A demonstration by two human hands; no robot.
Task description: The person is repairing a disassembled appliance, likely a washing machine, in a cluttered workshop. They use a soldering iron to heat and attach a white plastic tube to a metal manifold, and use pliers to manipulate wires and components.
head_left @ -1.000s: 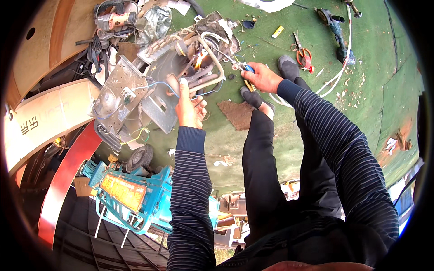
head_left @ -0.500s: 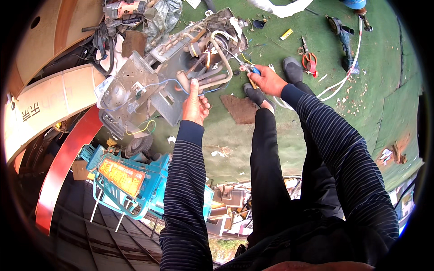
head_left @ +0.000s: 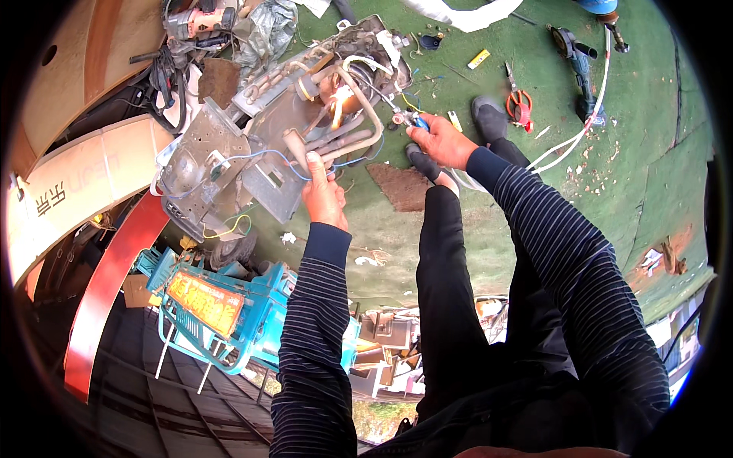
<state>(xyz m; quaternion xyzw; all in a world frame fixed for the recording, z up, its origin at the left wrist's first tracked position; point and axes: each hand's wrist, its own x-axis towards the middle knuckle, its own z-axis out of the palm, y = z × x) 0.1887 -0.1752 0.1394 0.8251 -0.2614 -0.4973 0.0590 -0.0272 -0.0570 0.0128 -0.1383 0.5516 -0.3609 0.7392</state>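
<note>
A dismantled metal unit (head_left: 252,153) with copper tubes, wires and grey sheet panels lies on the green floor covering. My left hand (head_left: 322,195) grips a metal panel edge of this unit near its lower right. My right hand (head_left: 441,141) holds a small blue-handled tool (head_left: 416,120) whose tip points at the unit's tubes, where a bright orange glow (head_left: 340,98) shows. My dark-trousered legs and black shoes (head_left: 489,116) stand just right of the unit.
Orange-handled pliers (head_left: 521,103), an angle grinder (head_left: 576,49) with a white cable and small scraps lie on the green mat (head_left: 649,153) at upper right. A teal machine frame (head_left: 229,305) stands lower left. A red beam (head_left: 107,290) and beige panel (head_left: 69,191) lie left.
The view has shifted so the unit sits lower and nearer. My left hand has slid along the panel; my right hand stays at the tubes with the tool.
</note>
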